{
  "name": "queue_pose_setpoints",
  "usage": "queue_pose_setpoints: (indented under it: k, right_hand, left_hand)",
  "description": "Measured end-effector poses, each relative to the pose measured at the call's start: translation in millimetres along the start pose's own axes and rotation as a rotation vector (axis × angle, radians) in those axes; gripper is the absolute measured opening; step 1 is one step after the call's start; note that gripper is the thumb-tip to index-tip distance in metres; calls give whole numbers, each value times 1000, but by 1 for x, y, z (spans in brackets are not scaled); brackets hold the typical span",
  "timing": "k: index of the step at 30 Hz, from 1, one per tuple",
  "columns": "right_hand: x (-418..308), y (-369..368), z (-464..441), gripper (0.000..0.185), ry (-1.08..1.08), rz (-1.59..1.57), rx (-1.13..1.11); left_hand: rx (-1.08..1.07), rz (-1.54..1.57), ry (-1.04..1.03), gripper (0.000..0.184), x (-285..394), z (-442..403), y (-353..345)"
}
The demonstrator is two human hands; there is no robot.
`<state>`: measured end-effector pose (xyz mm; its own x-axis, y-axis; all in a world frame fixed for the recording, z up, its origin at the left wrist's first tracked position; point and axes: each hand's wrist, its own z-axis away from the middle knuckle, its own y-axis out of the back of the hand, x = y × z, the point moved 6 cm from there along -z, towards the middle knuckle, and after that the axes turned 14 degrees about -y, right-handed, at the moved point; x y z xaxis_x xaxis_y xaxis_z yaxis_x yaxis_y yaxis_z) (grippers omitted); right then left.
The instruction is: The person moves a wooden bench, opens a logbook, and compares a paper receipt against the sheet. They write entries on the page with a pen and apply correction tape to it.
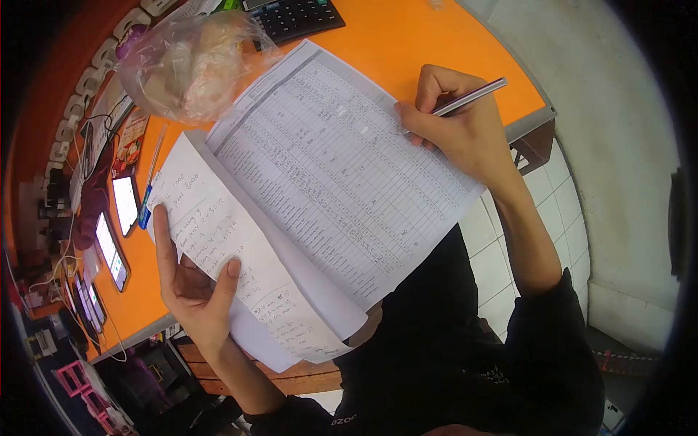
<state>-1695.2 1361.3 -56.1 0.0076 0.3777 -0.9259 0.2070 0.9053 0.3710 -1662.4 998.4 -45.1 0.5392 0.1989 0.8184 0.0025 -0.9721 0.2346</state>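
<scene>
Head view: our printed grid sheet [313,174] lies partly over the orange desk [414,43]. At its right edge, our right hand [462,134] grips a pen [476,94]. On the handwritten paper [218,225] along the sheet's left side, our left hand [200,298] rests a thumb and finger; we can't tell if it pinches. The sheet should be light, bendy and easy to tear, so we'd hold its edges softly.

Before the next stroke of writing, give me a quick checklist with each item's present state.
1. Pen in the right hand: ok.
2. Pen tip on the intended line: cannot tell, fingers hide it.
3. Left hand touching the handwritten page: ok.
4. Printed sheet fully on the desk: not ok, its near end sticks out past the edge.
5. Plastic bag off the sheet: cannot tell.
</scene>
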Motion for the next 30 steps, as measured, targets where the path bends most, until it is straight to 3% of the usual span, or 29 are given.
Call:
queue_pose_setpoints:
  k: [30]
  right_hand:
    - [-2, 0, 2, 26, 48, 74, -18]
  left_hand:
    - [-2, -4, -6, 101, -1, 0, 1]
